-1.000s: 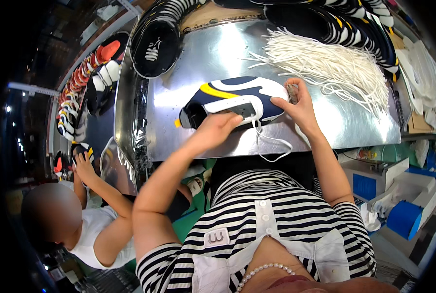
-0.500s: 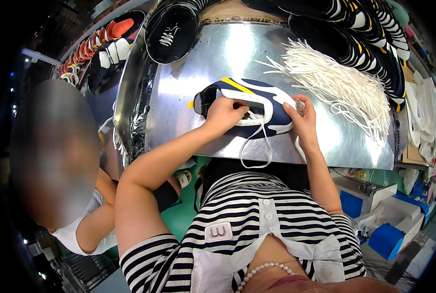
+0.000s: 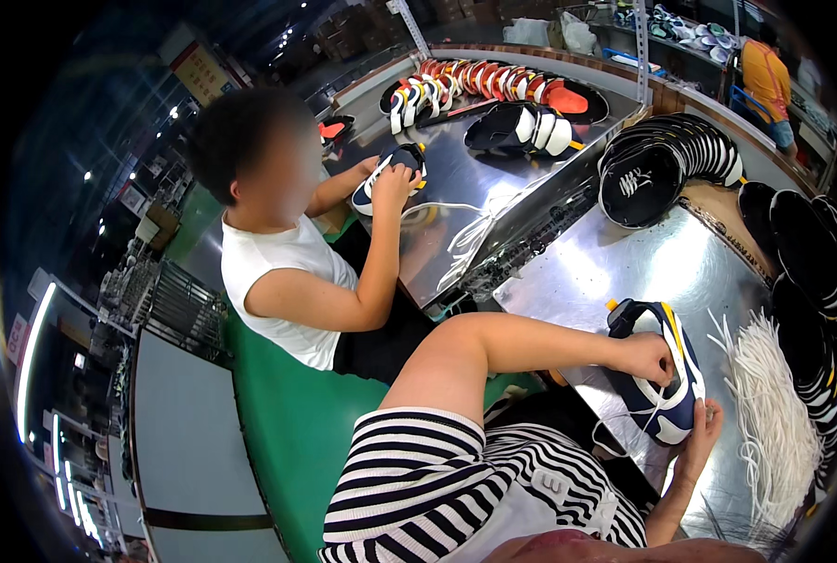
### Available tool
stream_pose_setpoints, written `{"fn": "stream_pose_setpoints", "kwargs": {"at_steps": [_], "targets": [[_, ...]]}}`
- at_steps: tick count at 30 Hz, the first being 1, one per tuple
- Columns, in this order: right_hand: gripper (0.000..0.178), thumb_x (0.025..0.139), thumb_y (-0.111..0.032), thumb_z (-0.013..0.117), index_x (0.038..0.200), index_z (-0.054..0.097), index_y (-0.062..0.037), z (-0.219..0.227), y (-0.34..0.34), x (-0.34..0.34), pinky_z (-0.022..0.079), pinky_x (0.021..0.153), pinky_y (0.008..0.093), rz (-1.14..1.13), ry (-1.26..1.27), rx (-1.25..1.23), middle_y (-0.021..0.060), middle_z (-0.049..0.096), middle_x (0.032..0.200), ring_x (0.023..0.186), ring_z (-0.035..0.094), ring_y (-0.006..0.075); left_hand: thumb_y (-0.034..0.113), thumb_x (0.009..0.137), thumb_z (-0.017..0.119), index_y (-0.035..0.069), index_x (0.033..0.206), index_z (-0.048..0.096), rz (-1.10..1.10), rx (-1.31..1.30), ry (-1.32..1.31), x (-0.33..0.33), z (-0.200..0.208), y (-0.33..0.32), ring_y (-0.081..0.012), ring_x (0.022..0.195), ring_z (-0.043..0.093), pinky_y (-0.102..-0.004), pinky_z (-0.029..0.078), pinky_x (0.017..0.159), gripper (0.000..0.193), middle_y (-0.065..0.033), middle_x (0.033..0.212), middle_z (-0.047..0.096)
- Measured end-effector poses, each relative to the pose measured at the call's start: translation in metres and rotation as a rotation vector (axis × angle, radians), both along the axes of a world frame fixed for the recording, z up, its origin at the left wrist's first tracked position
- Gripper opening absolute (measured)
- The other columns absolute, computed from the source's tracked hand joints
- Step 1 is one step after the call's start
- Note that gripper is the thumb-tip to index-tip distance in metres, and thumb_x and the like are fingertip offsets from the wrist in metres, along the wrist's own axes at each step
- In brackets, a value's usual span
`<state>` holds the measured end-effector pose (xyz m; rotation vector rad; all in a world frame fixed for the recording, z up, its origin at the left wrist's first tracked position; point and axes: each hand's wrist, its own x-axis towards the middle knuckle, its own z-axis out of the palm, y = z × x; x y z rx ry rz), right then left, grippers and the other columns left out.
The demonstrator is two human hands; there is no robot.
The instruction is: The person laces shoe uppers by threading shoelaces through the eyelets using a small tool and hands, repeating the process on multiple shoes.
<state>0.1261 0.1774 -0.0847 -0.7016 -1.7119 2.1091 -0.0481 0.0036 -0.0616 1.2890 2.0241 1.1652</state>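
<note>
A navy and white shoe upper (image 3: 673, 427) with yellow trim lies on the metal table in front of me. My left hand (image 3: 647, 357) reaches into its opening from the left, fingertips pinched together; what they hold is hidden. A thin white shoelace (image 3: 631, 413) loops out over the upper's near side. At the toe end, my right hand (image 3: 702, 433) grips the upper's edge between thumb and fingers.
Bundled white laces (image 3: 770, 432) lie right of the upper. Stacked dark uppers (image 3: 639, 183) line the table's far and right sides. At the left, a co-worker (image 3: 292, 272) handles another shoe upper (image 3: 373, 188) at a neighbouring table; behind it are red-lined uppers (image 3: 493, 80).
My view has swung left, bringing the co-worker and the aisle into sight. Both hands stay at the same shoe upper, which now appears lower right.
</note>
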Motion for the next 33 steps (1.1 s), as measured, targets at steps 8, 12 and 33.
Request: {"fn": "stream_pose_setpoints", "kwargs": {"at_steps": [8, 12, 33], "targets": [[0.029, 0.094, -0.023, 0.065, 0.114, 0.051, -0.0079, -0.002, 0.005, -0.005, 0.041, 0.072, 0.0234, -0.021, -0.095, -0.010, 0.0038, 0.058, 0.094, 0.081, 0.052, 0.0102, 0.008, 0.069, 0.060, 0.001, 0.071, 0.063, 0.217, 0.043, 0.474, -0.009, 0.026, 0.000, -0.0389, 0.072, 0.062, -0.0478, 0.048, 0.066, 0.008, -0.0186, 0.072, 0.062], [0.029, 0.093, -0.029, 0.065, 0.114, 0.053, -0.0119, -0.014, 0.017, -0.009, 0.025, 0.047, 0.0188, -0.082, -0.062, 0.083, -0.0059, 0.052, 0.076, 0.056, 0.039, 0.0008, 0.006, 0.070, 0.057, -0.001, 0.072, 0.054, 0.208, 0.108, 0.606, -0.028, 0.046, -0.015, -0.0405, 0.078, 0.057, -0.0487, 0.046, 0.069, 0.009, -0.0196, 0.078, 0.056], [0.041, 0.077, -0.037, 0.075, 0.102, 0.065, -0.0066, 0.042, 0.025, 0.006, 0.049, 0.066, 0.0350, -0.223, -0.281, 0.910, 0.0103, 0.062, 0.083, 0.072, 0.061, 0.0242, 0.004, 0.087, 0.064, 0.001, 0.088, 0.060, -0.003, 0.277, 0.046, -0.004, 0.132, -0.004, -0.0153, 0.092, 0.055, -0.0295, 0.043, 0.080, 0.004, -0.0108, 0.120, 0.060]]}}
